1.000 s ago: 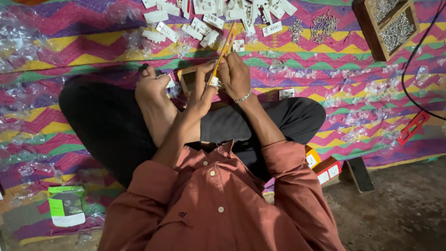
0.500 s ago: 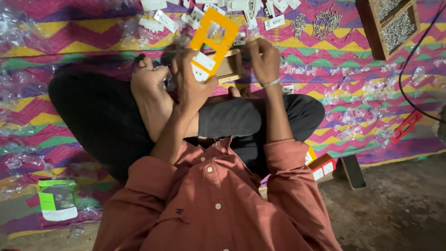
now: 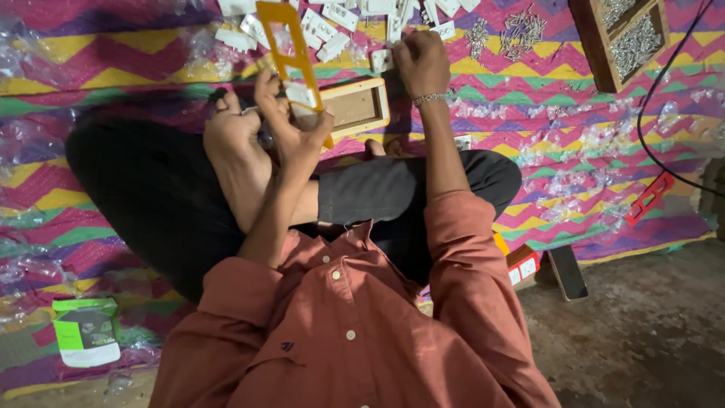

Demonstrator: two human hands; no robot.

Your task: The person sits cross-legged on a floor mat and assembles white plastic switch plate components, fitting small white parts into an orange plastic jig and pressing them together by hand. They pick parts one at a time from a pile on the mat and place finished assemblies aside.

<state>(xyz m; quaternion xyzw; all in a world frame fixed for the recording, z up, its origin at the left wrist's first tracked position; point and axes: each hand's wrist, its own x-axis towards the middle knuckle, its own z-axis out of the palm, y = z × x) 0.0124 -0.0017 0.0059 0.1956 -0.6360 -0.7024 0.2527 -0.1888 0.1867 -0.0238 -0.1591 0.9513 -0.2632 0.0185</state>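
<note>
Green-and-white rectangular package (image 3: pixel 89 332), near left, flat on zigzag-patterned mat (image 3: pixel 113 60). Red-and-white boxes (image 3: pixel 522 264), near right at mat edge, beside dark flat slab (image 3: pixel 566 272). Red bracket-shaped piece (image 3: pixel 649 198) at right. Wooden tray (image 3: pixel 589 45) of screws, far right. Orange frame plate (image 3: pixel 291 57), pinched at lower end by left hand (image 3: pixel 291 132); long axis near-to-far, upper end pointing far, tilted slightly left. Right hand (image 3: pixel 421 62) down among white switch pieces (image 3: pixel 332 23), fingers curled; grip not discernible.
</note>
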